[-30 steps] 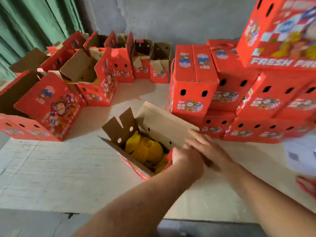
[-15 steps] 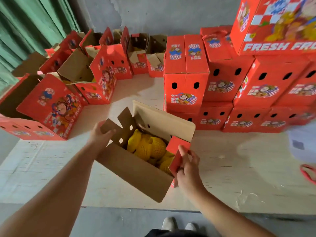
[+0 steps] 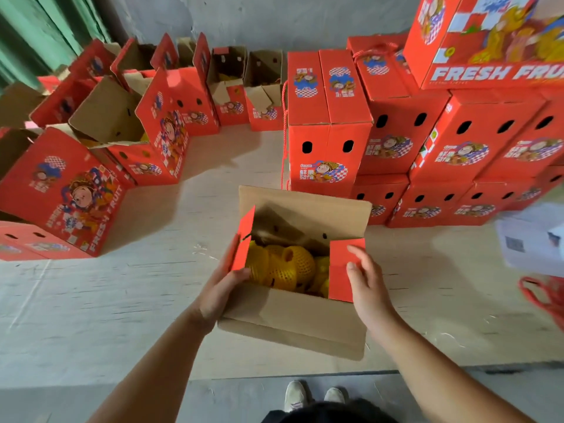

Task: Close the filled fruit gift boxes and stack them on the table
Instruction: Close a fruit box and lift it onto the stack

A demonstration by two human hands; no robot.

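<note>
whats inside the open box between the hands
Yellow fruit in foam net sleeves fills the open box. The red side flaps and near wall hide its edges and anything beneath the top layer.

A single wide-angle view from a camera on the person's head, looking forward and steeply down. It faces a pale table (image 3: 91, 300) pushed toward a grey wall (image 3: 274, 19), close enough that both forearms reach in from the bottom edge. The person's shoes (image 3: 314, 395) show directly below.
</note>
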